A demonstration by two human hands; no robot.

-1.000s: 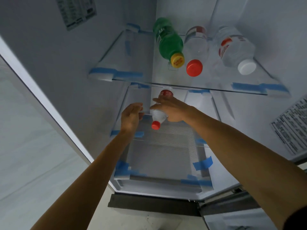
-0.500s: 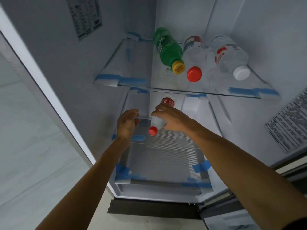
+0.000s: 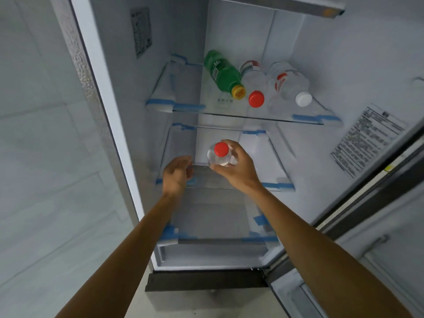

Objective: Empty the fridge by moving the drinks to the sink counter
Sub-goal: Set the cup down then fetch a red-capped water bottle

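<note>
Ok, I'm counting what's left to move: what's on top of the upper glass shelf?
Three bottles: a green bottle, a red-capped clear bottle and a white-capped clear bottle. Part of the shelf behind them is hidden.

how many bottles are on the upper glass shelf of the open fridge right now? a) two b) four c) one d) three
d: a green plastic bottle with a yellow cap, a clear plastic bottle with a red cap and a clear plastic bottle with a white cap are on the upper glass shelf; the right hand grips another clear red-capped bottle lower down.
</note>
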